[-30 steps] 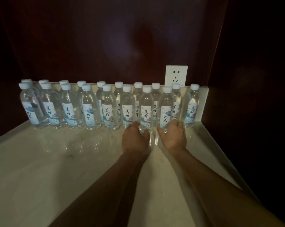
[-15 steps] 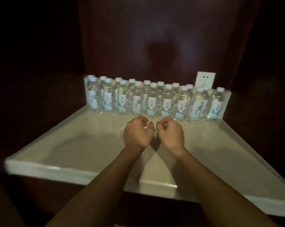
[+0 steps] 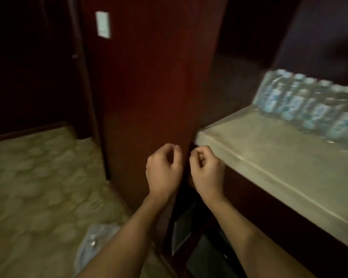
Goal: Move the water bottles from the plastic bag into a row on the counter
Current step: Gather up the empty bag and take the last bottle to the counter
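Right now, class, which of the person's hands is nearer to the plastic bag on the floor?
Left. The left hand hangs above the plastic bag, just right of it; the right hand is farther right, by the counter edge.

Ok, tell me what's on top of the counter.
A blurred row of water bottles stands along the back of the counter. Its right end runs out of view.

Two hands (image 3: 163, 171), one plastic bag (image 3: 93, 243), bottles (image 3: 309, 107) too blurred to count.
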Demonstrator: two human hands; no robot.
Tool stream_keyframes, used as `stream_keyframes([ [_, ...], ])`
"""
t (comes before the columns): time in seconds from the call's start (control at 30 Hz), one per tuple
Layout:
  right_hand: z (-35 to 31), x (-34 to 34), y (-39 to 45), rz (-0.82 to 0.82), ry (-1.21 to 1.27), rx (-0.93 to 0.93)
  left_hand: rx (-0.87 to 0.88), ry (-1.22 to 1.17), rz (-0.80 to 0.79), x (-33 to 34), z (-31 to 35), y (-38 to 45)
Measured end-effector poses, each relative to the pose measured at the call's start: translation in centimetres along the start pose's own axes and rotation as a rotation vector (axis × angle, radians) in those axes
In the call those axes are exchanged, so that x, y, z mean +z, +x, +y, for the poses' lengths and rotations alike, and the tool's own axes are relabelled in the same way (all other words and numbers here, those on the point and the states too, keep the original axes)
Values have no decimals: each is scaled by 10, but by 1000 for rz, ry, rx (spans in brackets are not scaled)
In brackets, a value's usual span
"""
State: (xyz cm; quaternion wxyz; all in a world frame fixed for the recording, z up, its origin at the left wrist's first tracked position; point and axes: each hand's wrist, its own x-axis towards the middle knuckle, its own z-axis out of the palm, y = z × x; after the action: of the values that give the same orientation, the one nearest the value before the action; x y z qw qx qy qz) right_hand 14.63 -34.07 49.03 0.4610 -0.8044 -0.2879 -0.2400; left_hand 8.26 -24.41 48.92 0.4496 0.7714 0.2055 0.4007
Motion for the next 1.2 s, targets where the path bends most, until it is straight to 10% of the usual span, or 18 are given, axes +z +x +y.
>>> stream_keyframes([
  [0.63, 37, 382, -161, -986, 214, 731, -1010, 239, 27, -132, -351, -5],
  [1.2, 271, 701, -436, -1194, -35, 1159, -1284, 327, -169, -65, -778, -70],
])
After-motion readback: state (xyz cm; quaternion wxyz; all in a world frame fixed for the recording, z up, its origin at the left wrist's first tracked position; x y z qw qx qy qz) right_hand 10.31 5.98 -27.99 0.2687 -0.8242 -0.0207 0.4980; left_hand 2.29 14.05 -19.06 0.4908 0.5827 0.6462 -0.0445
